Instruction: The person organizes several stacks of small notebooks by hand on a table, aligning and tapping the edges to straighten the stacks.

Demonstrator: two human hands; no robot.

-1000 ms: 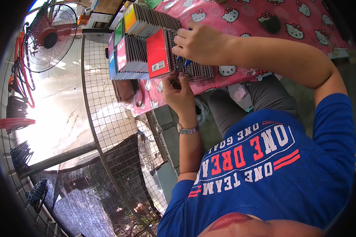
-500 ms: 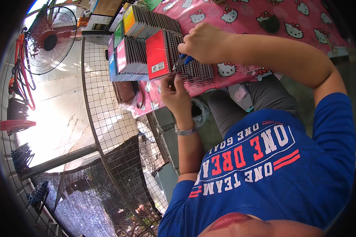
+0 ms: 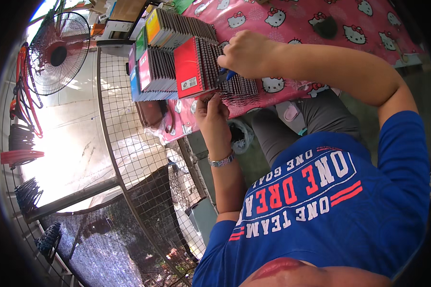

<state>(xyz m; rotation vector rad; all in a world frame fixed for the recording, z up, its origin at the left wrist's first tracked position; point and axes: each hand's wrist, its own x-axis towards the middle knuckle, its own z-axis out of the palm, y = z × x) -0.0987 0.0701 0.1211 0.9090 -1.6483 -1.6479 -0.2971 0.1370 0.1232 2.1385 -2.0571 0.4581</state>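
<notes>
On the desk [image 3: 349, 28], the right hand [image 3: 246, 52] pinches a half-hidden blue tool [image 3: 226, 75] beside the red-fronted booklet row [image 3: 210, 71], whose near edge the left hand [image 3: 213, 112] fingers, its grip unclear.

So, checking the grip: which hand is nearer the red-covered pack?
Left. The left hand touches the red-covered pack at its lower edge; the right hand sits farther right, over the dark row.

Hard daylight floods in from the left, blowing the pavement [image 3: 72, 143] beyond the wire mesh panel [image 3: 129, 143] out to near white. The pink table cover [image 3: 321, 24] and blue shirt [image 3: 330, 201] are evenly lit and sharp. Fisheye distortion bends the mesh wires, and a black vignette rings the frame.
</notes>
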